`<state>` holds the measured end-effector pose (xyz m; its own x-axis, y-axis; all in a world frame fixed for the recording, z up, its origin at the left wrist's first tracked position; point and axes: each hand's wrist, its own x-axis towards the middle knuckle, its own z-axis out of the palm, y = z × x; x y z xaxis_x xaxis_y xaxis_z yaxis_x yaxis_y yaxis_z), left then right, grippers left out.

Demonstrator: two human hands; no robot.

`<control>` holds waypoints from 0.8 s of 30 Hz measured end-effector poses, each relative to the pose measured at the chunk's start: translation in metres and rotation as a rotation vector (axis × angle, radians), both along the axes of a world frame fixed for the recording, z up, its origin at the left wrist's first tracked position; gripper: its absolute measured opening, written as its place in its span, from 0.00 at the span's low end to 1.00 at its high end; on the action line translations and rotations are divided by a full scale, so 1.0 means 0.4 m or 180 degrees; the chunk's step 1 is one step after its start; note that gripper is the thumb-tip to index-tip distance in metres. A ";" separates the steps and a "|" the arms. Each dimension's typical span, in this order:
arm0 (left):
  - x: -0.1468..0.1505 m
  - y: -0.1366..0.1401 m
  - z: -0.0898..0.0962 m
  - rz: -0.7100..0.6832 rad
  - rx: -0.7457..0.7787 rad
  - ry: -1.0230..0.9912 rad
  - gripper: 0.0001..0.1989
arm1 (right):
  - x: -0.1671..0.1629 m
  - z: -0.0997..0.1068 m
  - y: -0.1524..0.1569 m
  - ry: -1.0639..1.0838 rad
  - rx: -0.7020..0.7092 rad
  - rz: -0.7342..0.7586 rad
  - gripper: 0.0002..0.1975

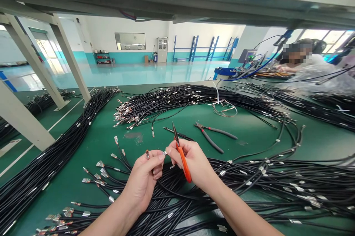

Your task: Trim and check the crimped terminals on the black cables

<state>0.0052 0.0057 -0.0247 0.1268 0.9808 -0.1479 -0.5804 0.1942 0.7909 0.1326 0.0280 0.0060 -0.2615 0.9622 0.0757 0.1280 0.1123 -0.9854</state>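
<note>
My left hand is closed in a pinch around a black cable. A small connector end pokes up above its fingers. My right hand holds orange-handled scissors, blades pointing up and away from me. Its thumb and a finger also meet my left fingertips at a tiny silvery piece, too small to make out. Under both hands lies a loose bundle of black cables with silvery connectors and white tags, their ends fanned out to the left.
Beyond my hands lie grey-handled cutting pliers and a dark pen-like tool. More cable bundles cross the green tabletop. Pale metal posts stand at left, beneath an overhead shelf. A person sits at the far right.
</note>
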 end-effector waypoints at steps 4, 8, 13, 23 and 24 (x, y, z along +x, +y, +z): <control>-0.001 0.001 -0.002 0.0008 -0.0012 -0.0059 0.05 | 0.003 -0.002 0.001 -0.0001 0.0042 -0.0034 0.12; -0.001 0.000 -0.003 0.0016 -0.0040 -0.0103 0.05 | 0.003 -0.005 0.003 0.0016 0.0114 -0.0019 0.12; -0.001 -0.001 0.000 0.0010 -0.0055 -0.0127 0.04 | 0.003 -0.003 0.002 -0.0037 0.0170 -0.0026 0.11; -0.003 0.000 -0.001 0.0008 -0.0039 -0.0225 0.03 | 0.004 -0.008 0.005 -0.0043 0.0168 -0.0049 0.10; -0.002 -0.001 -0.001 0.0004 -0.0031 -0.0236 0.04 | 0.004 -0.008 0.005 -0.0036 0.0138 -0.0023 0.11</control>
<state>0.0045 0.0055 -0.0251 0.1364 0.9796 -0.1476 -0.6375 0.2008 0.7438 0.1342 0.0300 0.0027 -0.2557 0.9600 0.1144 0.1401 0.1539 -0.9781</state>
